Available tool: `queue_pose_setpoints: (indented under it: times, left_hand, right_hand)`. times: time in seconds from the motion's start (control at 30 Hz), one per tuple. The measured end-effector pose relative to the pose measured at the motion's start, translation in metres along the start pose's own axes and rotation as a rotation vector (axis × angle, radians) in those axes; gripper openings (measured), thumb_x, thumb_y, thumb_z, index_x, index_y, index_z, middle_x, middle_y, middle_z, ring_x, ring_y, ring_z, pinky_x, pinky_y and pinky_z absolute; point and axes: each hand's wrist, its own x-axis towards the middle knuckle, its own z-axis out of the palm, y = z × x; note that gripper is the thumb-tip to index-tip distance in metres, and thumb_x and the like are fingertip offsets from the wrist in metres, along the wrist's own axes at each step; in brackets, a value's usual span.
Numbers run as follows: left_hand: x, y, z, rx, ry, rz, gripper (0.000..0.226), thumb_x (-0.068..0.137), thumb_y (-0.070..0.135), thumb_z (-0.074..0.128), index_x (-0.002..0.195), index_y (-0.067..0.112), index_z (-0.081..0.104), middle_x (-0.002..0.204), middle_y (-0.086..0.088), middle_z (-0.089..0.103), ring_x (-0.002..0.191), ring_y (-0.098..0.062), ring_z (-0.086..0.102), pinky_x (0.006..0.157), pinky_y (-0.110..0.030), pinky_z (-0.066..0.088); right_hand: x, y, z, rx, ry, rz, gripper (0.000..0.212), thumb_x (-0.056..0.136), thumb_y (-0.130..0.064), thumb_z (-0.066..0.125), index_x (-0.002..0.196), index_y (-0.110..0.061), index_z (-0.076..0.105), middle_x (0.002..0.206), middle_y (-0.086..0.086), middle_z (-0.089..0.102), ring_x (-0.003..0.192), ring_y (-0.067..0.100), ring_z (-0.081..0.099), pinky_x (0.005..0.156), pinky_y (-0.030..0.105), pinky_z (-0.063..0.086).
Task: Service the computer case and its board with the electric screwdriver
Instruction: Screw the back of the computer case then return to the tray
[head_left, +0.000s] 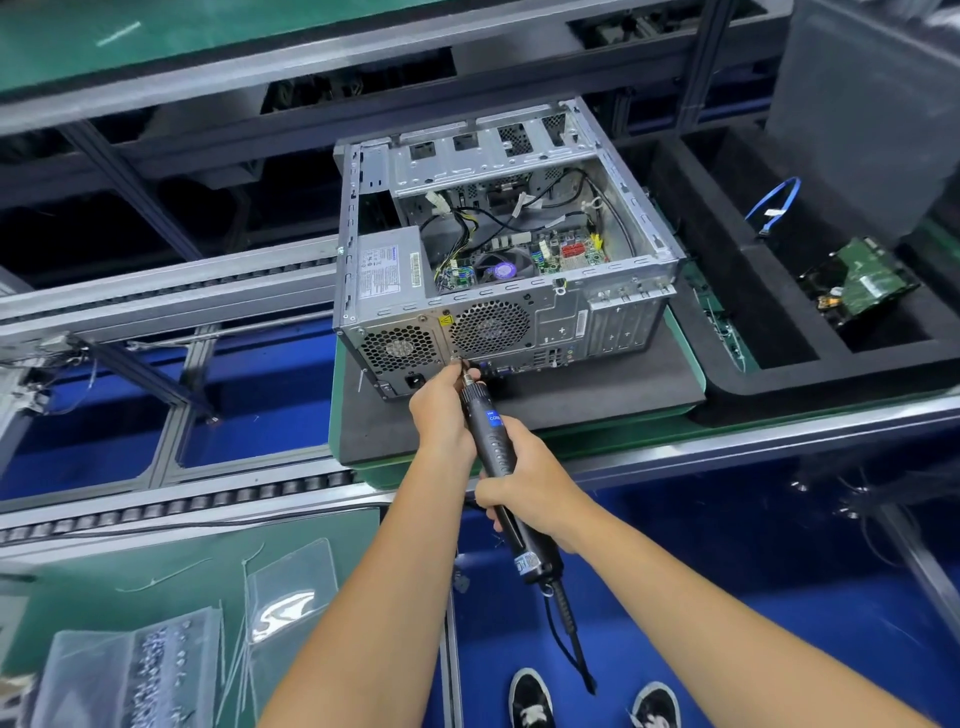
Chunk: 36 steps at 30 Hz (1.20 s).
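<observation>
**Screwdriver tip set against the rear panel**

The computer case (498, 260) lies open-side up on a dark foam pad (571, 389). The right hand (535, 483) wraps fully around the electric screwdriver (493, 441), arm extended forward. The left hand (441, 410) pinches the bit end at the case's rear panel, between the two fan grilles.

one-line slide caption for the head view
Right hand grips the electric screwdriver, left hand steadies its tip at the open computer case rear panel.
</observation>
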Motion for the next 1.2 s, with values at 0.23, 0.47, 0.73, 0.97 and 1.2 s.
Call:
queue_pose_setpoints:
  times: [0.23,0.47,0.73,0.97,1.2]
  left_hand:
    - [-0.001,0.002,-0.001,0.035,0.018,-0.013,0.015,0.088,0.007,0.050,0.079,0.007,0.062,0.067,-0.007,0.065,0.052,-0.014,0.052,0.047,-0.020,0.042]
    - [-0.001,0.004,-0.003,0.045,-0.015,-0.030,0.010,0.087,0.008,0.053,0.082,0.006,0.062,0.068,-0.007,0.066,0.056,-0.017,0.054,0.048,-0.022,0.044]
    - [-0.002,0.006,-0.001,-0.036,-0.051,-0.027,0.002,0.084,0.000,0.063,0.084,0.002,0.064,0.064,-0.008,0.061,0.052,-0.015,0.056,0.053,-0.023,0.051]
    - [-0.002,0.007,0.002,-0.054,-0.008,-0.013,0.004,0.082,-0.005,0.063,0.083,-0.002,0.063,0.065,-0.011,0.060,0.051,-0.016,0.056,0.053,-0.025,0.052]
    - [-0.001,0.008,0.005,-0.013,0.040,-0.002,0.005,0.082,-0.005,0.060,0.080,-0.001,0.062,0.063,-0.012,0.061,0.048,-0.017,0.056,0.050,-0.024,0.052]
  right_hand:
    - [0.000,0.000,0.002,-0.004,-0.005,-0.005,0.065,0.074,0.004,0.067,0.126,-0.028,0.043,0.089,0.009,0.058,0.053,0.008,0.062,0.054,0.028,0.054]
    - [0.000,-0.002,0.005,-0.009,0.006,0.002,0.063,0.072,0.000,0.068,0.120,-0.032,0.042,0.089,0.009,0.057,0.057,0.010,0.061,0.055,0.028,0.054]
    - [-0.001,-0.003,0.004,-0.066,0.022,0.024,0.069,0.069,-0.002,0.070,0.124,-0.032,0.041,0.096,0.010,0.057,0.073,0.021,0.060,0.062,0.032,0.056]
    - [-0.004,-0.006,-0.001,-0.124,0.021,0.035,0.073,0.070,-0.001,0.069,0.132,-0.027,0.040,0.099,0.013,0.056,0.079,0.025,0.057,0.071,0.040,0.056]
    - [-0.005,-0.007,-0.007,-0.141,0.011,0.049,0.075,0.071,-0.002,0.069,0.135,-0.028,0.039,0.097,0.011,0.058,0.074,0.022,0.057,0.065,0.034,0.055]
